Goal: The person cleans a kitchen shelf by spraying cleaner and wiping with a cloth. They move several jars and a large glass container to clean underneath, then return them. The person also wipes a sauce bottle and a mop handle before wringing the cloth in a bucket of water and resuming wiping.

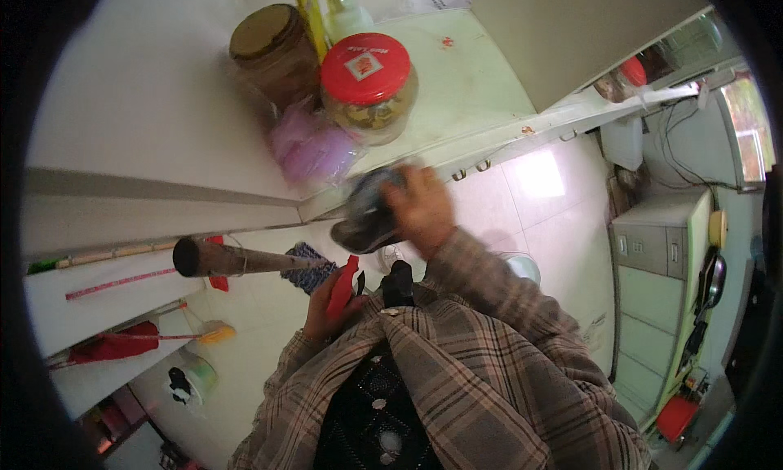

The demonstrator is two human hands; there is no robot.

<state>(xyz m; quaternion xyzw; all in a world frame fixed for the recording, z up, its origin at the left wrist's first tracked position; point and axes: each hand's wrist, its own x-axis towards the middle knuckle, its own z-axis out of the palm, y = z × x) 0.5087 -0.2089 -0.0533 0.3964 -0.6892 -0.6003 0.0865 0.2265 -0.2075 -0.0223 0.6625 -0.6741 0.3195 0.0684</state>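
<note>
My right hand (425, 210) grips a dark, shiny jar-like container (367, 216), blurred, just off the front edge of a white shelf (452, 72). Close to my body, my left hand (321, 305) holds a flat red object (341, 289); whether it is a lid or something softer I cannot tell. On the shelf stands a clear jar with a red lid (366, 69) and brownish contents. Left of it are a brown jar with a tan lid (266, 38) and a pinkish-purple plastic bag (312, 142).
An upright wooden pole (244, 259) rises at my left above a dark mop-like head (306, 268). A cabinet door or panel (581, 29) stands at the upper right. Drawers (648, 243) and a counter with a pan (714, 280) line the right side. A pale bucket (523, 267) sits on the floor.
</note>
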